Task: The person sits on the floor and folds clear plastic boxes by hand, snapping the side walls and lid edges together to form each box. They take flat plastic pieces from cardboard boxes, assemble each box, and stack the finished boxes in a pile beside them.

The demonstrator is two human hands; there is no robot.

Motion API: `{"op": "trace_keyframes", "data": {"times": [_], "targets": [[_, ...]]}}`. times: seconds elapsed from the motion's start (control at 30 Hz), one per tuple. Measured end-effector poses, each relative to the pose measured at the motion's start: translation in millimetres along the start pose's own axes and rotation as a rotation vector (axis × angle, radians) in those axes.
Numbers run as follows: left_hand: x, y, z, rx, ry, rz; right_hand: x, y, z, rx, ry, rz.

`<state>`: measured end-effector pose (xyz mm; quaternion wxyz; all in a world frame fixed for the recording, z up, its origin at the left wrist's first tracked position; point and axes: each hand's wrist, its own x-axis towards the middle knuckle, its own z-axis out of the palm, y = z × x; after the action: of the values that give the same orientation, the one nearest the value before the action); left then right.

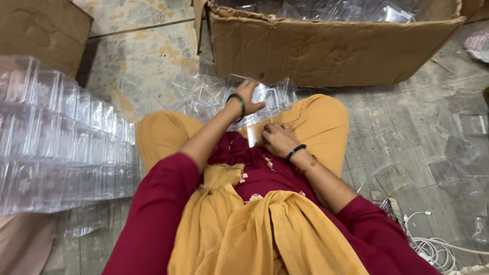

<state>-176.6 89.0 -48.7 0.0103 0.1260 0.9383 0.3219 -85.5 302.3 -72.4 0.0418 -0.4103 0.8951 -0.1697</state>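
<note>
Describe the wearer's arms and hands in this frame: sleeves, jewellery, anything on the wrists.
Both arms have dark red sleeves ending above the elbow, forearms bare. The left hand has a green and black bangle at the wrist. The right hand has a dark beaded bracelet with blue beads, plus a thin reddish thread just behind it. No gloves; rings are too small to tell.

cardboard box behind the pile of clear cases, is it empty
No, the cardboard box holds clear plastic pieces that show above its torn top edge.
</note>
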Motion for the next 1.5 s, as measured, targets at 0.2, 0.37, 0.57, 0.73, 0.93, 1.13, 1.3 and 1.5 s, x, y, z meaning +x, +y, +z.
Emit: {"op": "trace_keyframes", "data": {"times": [0.2,0.37,0.57,0.73,0.93,1.13,1.3,1.5], "targets": [[79.8,40.8,23.8,0.306,-0.244,-0.083,33.9,-3.3,19.6,-0.209,-0.019,-0.043],[57.3,24.3,30.1,-0.012,0.127,-0.050,25.3,-9.1,-8.9,-0.127,-0.194,0.093],[-29.9,-8.2,-16.3,-0.432,0.573,-0.159,-3.0,-24.6,-91.2,0.452,0.164,0.451],[-102.7,26.7,-8.0,-1.138,0.444,-0.353,19.8,-64.6,-93.7,0.747,0.589,0.241],[-154.3,50.9,-40.5,-1.842,0.257,-0.061,33.7,-100.2,-82.8,1.164,0.549,-0.032],[-164.2,75.8,-75.6,-1.546,0.468,0.238,20.9,-111.5,-93.2,1.360,0.461,-0.030],[-171.0,97.2,-87.1,-1.356,0.428,0.324,7.0,-114.4,-103.5,1.391,0.423,-0.085],[-178.6,103.4,-91.0,-1.297,0.360,0.349,6.5,-113.0,-113.2,1.412,0.437,-0.251]]}}
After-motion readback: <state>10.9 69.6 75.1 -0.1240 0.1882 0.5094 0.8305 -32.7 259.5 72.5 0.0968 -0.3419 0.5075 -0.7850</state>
